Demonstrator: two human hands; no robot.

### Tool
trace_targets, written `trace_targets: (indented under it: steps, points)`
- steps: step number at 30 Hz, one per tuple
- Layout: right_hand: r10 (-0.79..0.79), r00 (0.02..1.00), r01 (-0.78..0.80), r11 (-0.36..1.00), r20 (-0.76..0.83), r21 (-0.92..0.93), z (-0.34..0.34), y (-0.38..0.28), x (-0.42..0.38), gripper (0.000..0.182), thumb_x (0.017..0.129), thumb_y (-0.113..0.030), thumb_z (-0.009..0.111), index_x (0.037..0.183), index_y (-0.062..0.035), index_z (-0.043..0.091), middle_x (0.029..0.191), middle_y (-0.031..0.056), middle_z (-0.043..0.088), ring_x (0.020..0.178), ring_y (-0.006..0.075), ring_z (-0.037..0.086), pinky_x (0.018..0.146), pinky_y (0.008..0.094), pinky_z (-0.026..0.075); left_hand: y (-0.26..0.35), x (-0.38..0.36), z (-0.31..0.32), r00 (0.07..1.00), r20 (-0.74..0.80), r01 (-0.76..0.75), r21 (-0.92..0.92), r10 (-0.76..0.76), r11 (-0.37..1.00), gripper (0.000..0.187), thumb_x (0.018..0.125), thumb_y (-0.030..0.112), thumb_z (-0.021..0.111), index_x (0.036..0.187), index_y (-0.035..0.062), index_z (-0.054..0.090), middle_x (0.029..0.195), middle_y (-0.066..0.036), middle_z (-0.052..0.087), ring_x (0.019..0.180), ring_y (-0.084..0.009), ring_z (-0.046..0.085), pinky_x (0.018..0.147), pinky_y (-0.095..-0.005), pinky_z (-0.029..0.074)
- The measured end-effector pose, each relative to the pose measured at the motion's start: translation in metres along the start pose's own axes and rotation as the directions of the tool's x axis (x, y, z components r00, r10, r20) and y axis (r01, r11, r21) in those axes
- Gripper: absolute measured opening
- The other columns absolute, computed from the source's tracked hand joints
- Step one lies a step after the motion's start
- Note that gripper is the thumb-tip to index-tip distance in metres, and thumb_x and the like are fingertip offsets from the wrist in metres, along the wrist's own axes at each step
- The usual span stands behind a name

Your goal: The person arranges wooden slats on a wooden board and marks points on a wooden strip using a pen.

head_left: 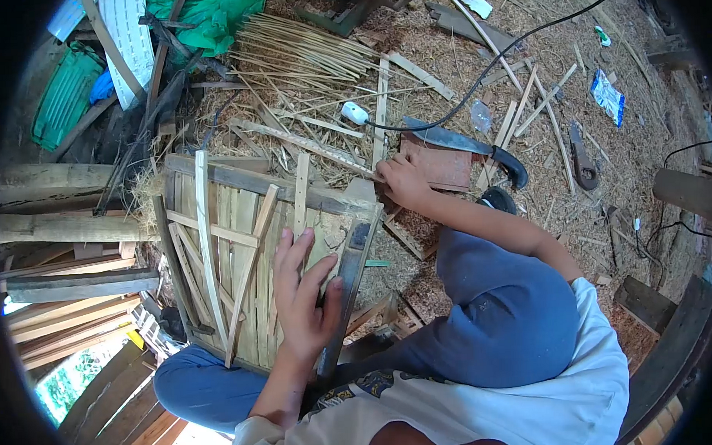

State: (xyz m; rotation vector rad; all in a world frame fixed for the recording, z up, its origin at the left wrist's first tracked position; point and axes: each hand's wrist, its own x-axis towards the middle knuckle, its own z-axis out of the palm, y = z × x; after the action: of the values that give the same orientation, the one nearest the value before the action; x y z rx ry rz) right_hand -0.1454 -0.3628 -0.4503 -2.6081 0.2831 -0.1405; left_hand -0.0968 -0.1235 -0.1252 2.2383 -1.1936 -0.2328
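My left hand (pixel 305 291) hovers or rests over a slatted wooden panel (pixel 242 203), palm up front with its fingers apart and nothing held. Loose thin strips (pixel 250 265) lie across the panel, and a short one (pixel 301 193) ends near my left fingertips. My right hand (pixel 401 180), beyond the panel's far corner, has its fingers curled at the end of a long thin wooden strip (pixel 314 148). Just beside that hand are a reddish block (pixel 440 166) and a machete (pixel 455 140) with a black handle, lying over the block.
A bundle of thin sticks (pixel 303 52) lies at the top. A white plug (pixel 354 113) on a black cable (pixel 514 42) crosses the shavings. A handsaw (pixel 582 156) is at the right. Stacked boards (pixel 74 226) stand at the left, near green plastic (pixel 65 95).
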Motion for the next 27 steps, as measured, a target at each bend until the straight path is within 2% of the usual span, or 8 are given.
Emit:
trace_targets:
  steps: [7, 10, 13, 16, 19, 22, 26, 27]
  points:
    - [0.063, 0.995, -0.049, 0.985, -0.079, 0.168, -0.028, -0.012, 0.004, 0.026, 0.091, -0.013, 0.073, 0.112, -0.0074, 0.06, 0.105, 0.0147, 0.072, 0.11, 0.0386, 0.064, 0.102, 0.0557, 0.043, 0.001, -0.001, 0.0, 1.0, -0.01, 0.008, 0.033, -0.008, 0.999, 0.025, 0.1, 0.0, 0.069, 0.124, 0.0019, 0.075, 0.155, -0.028, 0.059, 0.157, -0.0553, 0.044, 0.13, -0.0604, 0.036]
    - [0.268, 0.953, -0.304, 0.866, 0.144, 0.398, -0.042, -0.015, 0.015, 0.019, 0.097, -0.017, 0.068, 0.108, -0.0043, 0.059, 0.096, 0.0226, 0.071, 0.098, 0.0471, 0.068, 0.089, 0.0594, 0.051, 0.002, -0.002, 0.0, 1.0, -0.016, 0.013, 0.013, -0.013, 1.0, 0.023, 0.1, 0.003, 0.068, 0.123, 0.0014, 0.075, 0.155, -0.028, 0.059, 0.157, -0.0549, 0.044, 0.13, -0.06, 0.036]
    - [0.263, 0.964, -0.253, 0.877, 0.031, 0.408, -0.057, -0.019, 0.015, 0.021, 0.099, -0.02, 0.067, 0.109, -0.0026, 0.059, 0.092, 0.0279, 0.071, 0.088, 0.0529, 0.07, 0.08, 0.0635, 0.053, 0.001, -0.003, -0.002, 1.0, -0.013, 0.003, 0.008, -0.003, 1.0, 0.022, 0.103, 0.01, 0.069, 0.121, 0.0007, 0.076, 0.155, -0.028, 0.059, 0.157, -0.0549, 0.043, 0.13, -0.0597, 0.036]
    - [0.178, 0.961, -0.103, 0.94, -0.212, 0.325, -0.078, -0.018, 0.02, 0.022, 0.103, -0.023, 0.067, 0.111, -0.0038, 0.059, 0.093, 0.028, 0.072, 0.085, 0.0522, 0.071, 0.076, 0.0628, 0.054, -0.002, -0.006, -0.002, 0.999, -0.036, 0.001, -0.051, -0.003, 0.999, 0.027, 0.107, 0.022, 0.068, 0.12, 0.0001, 0.076, 0.156, -0.028, 0.058, 0.158, -0.0549, 0.042, 0.13, -0.0606, 0.035]
    - [0.264, 0.944, -0.133, 0.854, -0.198, 0.503, -0.105, -0.022, 0.025, 0.02, 0.106, -0.023, 0.066, 0.11, -0.004, 0.06, 0.089, 0.0257, 0.071, 0.082, 0.0513, 0.069, 0.072, 0.0602, 0.053, -0.004, -0.01, -0.002, 0.997, -0.071, 0.002, -0.169, -0.014, 0.986, 0.034, 0.11, 0.03, 0.065, 0.12, 0.001, 0.077, 0.156, -0.027, 0.058, 0.158, -0.0546, 0.042, 0.131, -0.0619, 0.034]
    - [0.232, 0.928, -0.069, 0.876, -0.292, 0.477, -0.146, -0.026, 0.027, 0.019, 0.108, -0.022, 0.065, 0.108, -0.0035, 0.061, 0.087, 0.0244, 0.069, 0.083, 0.0501, 0.068, 0.071, 0.0571, 0.052, -0.004, -0.014, -0.013, 0.993, -0.113, -0.064, -0.241, 0.038, 0.968, 0.023, 0.101, 0.013, 0.072, 0.122, 0.0054, 0.078, 0.156, -0.022, 0.061, 0.158, -0.0526, 0.043, 0.128, -0.0604, 0.038]
    - [0.05, 0.936, 0.097, 0.914, -0.348, 0.394, -0.232, -0.034, 0.025, 0.02, 0.106, -0.023, 0.067, 0.113, -0.0042, 0.067, 0.082, 0.0188, 0.067, 0.076, 0.0432, 0.066, 0.068, 0.0517, 0.05, 0.003, -0.02, -0.059, 0.978, -0.126, -0.179, -0.1, 0.165, 0.979, 0.023, 0.098, 0.011, 0.074, 0.12, 0.0077, 0.079, 0.156, -0.02, 0.062, 0.158, -0.0502, 0.044, 0.13, -0.0599, 0.035]
    - [0.031, 0.946, 0.089, 0.933, -0.323, 0.35, -0.26, -0.043, 0.024, 0.022, 0.106, -0.025, 0.07, 0.114, -0.0044, 0.071, 0.078, 0.0139, 0.065, 0.069, 0.0313, 0.065, 0.065, 0.0451, 0.049, -0.001, -0.022, -0.073, 0.966, -0.141, -0.225, -0.052, 0.215, 0.973, 0.023, 0.097, 0.01, 0.075, 0.12, 0.0081, 0.079, 0.156, -0.019, 0.062, 0.159, -0.0496, 0.044, 0.13, -0.0599, 0.035]
